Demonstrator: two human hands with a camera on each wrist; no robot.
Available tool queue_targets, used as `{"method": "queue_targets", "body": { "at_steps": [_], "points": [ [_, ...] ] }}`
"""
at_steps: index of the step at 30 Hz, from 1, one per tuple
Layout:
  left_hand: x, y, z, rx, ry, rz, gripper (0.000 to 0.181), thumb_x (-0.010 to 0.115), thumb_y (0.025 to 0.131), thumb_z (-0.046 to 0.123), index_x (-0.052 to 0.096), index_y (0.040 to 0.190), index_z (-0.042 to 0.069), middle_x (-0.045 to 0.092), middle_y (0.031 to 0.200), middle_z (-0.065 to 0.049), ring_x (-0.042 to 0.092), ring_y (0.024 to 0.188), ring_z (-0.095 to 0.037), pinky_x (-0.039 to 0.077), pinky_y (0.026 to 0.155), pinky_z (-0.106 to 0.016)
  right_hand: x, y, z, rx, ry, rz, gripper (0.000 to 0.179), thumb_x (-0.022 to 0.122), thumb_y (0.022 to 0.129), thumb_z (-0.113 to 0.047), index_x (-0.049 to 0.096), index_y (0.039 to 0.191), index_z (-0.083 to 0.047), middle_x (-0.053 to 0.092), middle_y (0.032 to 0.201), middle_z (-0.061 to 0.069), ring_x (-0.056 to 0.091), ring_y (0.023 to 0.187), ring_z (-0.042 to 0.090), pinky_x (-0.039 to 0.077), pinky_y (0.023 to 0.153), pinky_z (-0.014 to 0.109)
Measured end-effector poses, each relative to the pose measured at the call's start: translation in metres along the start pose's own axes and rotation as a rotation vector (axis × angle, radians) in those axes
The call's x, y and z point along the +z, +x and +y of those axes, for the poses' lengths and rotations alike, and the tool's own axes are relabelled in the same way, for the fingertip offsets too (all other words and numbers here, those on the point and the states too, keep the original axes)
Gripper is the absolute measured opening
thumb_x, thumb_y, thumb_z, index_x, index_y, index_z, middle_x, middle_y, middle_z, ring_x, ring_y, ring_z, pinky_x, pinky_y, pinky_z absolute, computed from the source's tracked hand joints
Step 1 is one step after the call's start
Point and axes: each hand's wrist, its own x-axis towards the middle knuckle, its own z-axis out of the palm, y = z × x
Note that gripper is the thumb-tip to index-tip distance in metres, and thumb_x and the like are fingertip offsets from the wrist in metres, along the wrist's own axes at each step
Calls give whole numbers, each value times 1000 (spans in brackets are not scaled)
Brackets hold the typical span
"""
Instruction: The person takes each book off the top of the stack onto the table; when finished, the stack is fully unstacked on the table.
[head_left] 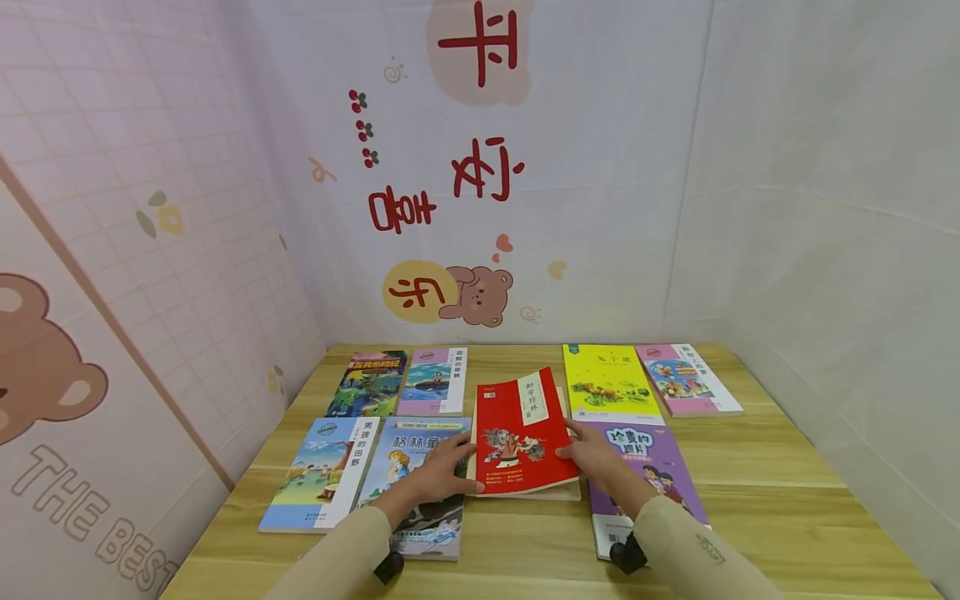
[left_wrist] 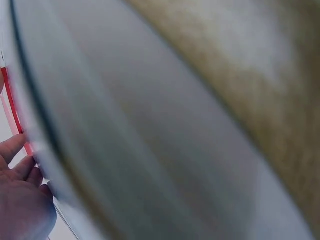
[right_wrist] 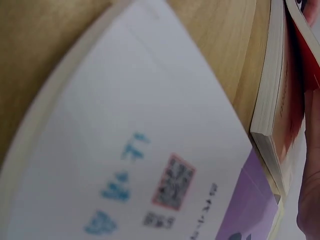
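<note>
A red book with a drawing of figures on its cover is held tilted between both hands in the head view. My left hand grips its left edge, thumb near the lower corner. My right hand grips the right edge, thumb at the cover's side. Below the red book lies another book, mostly hidden, its pale border showing. In the right wrist view, a gap shows between this lower book and the raised red cover. The left wrist view catches the left fingers at the red edge.
Left of the hands lie a Grimm-style blue-grey book, a field-scene book, a jungle-cover book and a sea-scene book. To the right are a purple book, a yellow book and a pink-and-white book. Wood-grain table.
</note>
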Motion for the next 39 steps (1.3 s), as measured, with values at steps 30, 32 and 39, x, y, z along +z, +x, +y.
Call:
{"method": "queue_targets", "body": {
  "at_steps": [30, 32, 39],
  "points": [
    [-8, 3, 4, -1, 114, -39, 76, 76, 88, 39, 44, 151, 11, 15, 162, -21, 10, 148, -44, 8, 114, -65, -48, -19, -1, -36, 133, 48, 74, 58, 93, 2, 28, 158, -14, 59, 129, 25, 71, 88, 31, 57, 64, 37],
    [-7, 3, 4, -4, 117, -36, 76, 76, 88, 40, 43, 151, 11, 14, 162, -20, 9, 148, -43, 8, 114, -65, -52, -22, -1, -47, 161, 38, 74, 58, 93, 4, 27, 158, -14, 60, 128, 24, 71, 88, 32, 58, 66, 39],
    [-7, 1, 6, -17, 111, -28, 77, 76, 88, 39, 43, 151, 11, 14, 163, -20, 8, 148, -44, 9, 114, -65, -69, -28, -3, -49, 176, 4, 76, 58, 94, 4, 23, 159, -14, 56, 132, 26, 70, 94, 32, 58, 77, 46]
  ]
}}
